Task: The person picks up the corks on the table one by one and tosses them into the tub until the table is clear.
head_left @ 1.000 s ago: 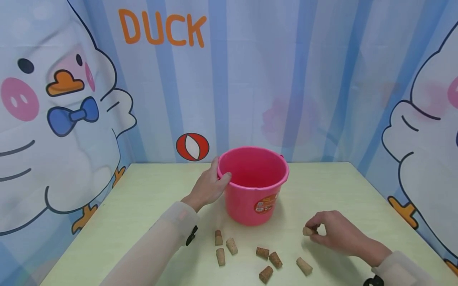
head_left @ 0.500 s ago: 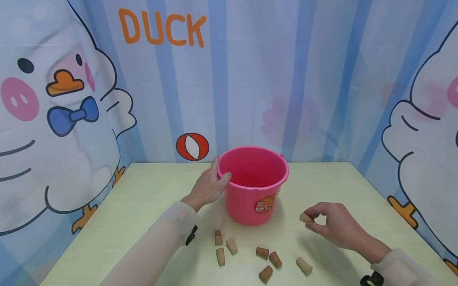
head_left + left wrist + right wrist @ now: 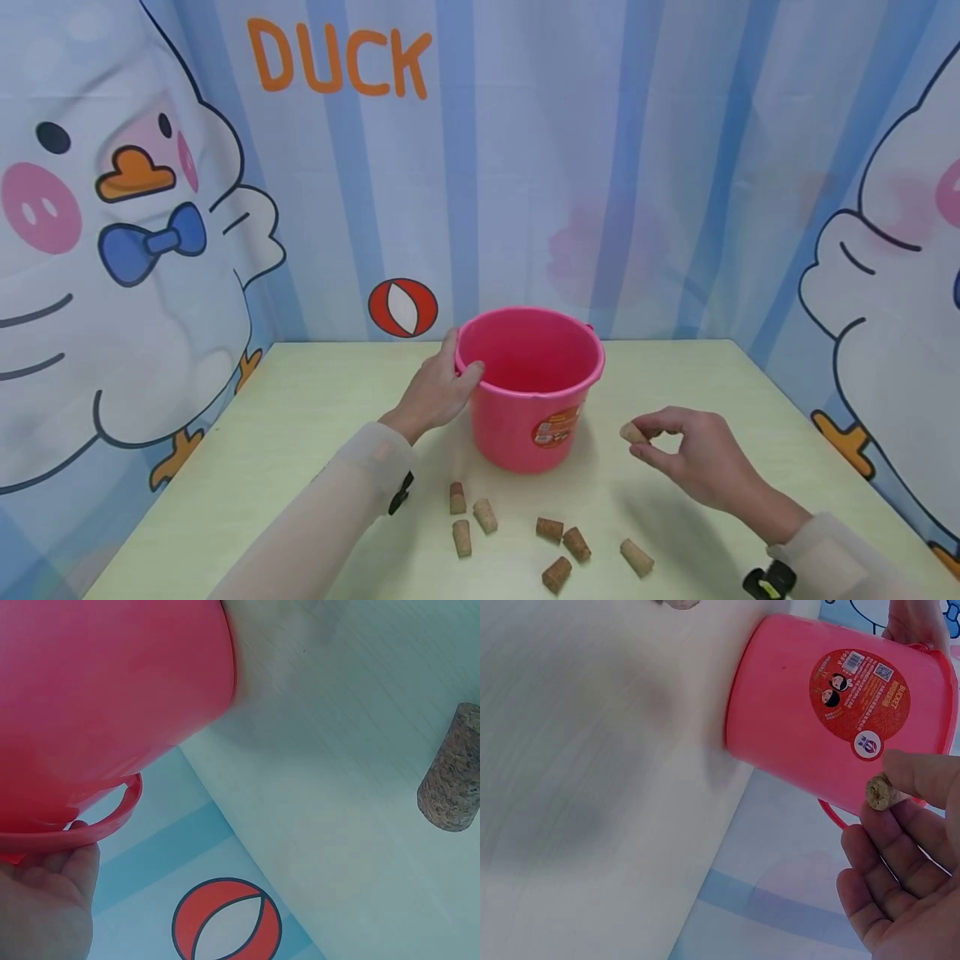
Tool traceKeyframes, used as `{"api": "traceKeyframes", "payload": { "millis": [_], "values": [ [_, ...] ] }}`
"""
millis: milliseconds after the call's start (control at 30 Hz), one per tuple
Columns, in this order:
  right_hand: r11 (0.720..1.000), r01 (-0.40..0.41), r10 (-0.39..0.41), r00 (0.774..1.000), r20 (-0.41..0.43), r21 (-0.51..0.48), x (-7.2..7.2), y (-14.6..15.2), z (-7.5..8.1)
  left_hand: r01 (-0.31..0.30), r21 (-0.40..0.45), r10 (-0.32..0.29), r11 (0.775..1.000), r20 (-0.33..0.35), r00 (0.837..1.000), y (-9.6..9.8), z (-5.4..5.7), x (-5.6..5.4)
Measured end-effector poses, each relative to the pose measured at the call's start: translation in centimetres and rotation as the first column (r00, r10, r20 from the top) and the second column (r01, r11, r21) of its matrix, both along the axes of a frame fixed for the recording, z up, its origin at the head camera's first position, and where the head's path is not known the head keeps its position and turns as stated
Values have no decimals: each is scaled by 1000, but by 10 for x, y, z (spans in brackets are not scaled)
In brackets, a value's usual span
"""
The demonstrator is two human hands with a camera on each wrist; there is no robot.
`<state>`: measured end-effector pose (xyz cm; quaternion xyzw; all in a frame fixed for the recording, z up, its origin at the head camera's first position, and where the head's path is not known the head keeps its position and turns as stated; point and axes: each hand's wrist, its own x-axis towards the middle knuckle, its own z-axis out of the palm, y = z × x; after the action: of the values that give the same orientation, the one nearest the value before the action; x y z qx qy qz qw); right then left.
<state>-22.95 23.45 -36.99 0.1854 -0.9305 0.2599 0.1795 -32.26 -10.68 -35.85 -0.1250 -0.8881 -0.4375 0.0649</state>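
A pink bucket [image 3: 517, 425] stands upright toward the back of the table, an orange label on its front. My left hand [image 3: 435, 392] grips its left rim, thumb over the edge; the left wrist view shows the fingers under the rim near the handle [image 3: 124, 810]. To the right of the bucket, my right hand [image 3: 701, 454] pinches a pale cork [image 3: 632, 432] between thumb and fingertips, raised above the table. The right wrist view shows the end of that cork [image 3: 880, 793], overlapping the bucket's side. Most of the bucket's inside bottom is hidden.
On the table [image 3: 337, 517] in front of the bucket lie several corks: three by the left forearm, three darker ones such as this cork [image 3: 557, 575] in the middle, and a pale one [image 3: 637, 557] to the right. A duck-print curtain [image 3: 525, 167] hangs behind the table.
My right hand has risen and moved slightly left toward the bucket, carrying the pinched cork. The left hand, the bucket and the corks on the table stay as they were.
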Motion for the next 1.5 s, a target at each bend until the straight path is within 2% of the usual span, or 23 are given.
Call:
{"api": "traceKeyframes", "payload": {
  "millis": [267, 533, 933, 1500],
  "values": [
    [998, 36, -38, 998, -44, -52, -1, -9, 2, 1, -5, -1, 1000, 4, 1000, -1, 0, 0],
    [998, 28, -33, 995, -90, -60, -1, -13, 10, 4, -5, -4, 1000, 1, 1000, -1, -1, -2],
    [996, 46, -53, 994, -97, -74, -3, -18, 28, 12, -11, -12, 1000, -11, 1000, -1, -1, -2],
    [998, 13, -27, 976, -217, -65, -8, -30, 43, 6, -13, -6, 1000, 2, 1000, -1, 1, 0]
  ]
}}
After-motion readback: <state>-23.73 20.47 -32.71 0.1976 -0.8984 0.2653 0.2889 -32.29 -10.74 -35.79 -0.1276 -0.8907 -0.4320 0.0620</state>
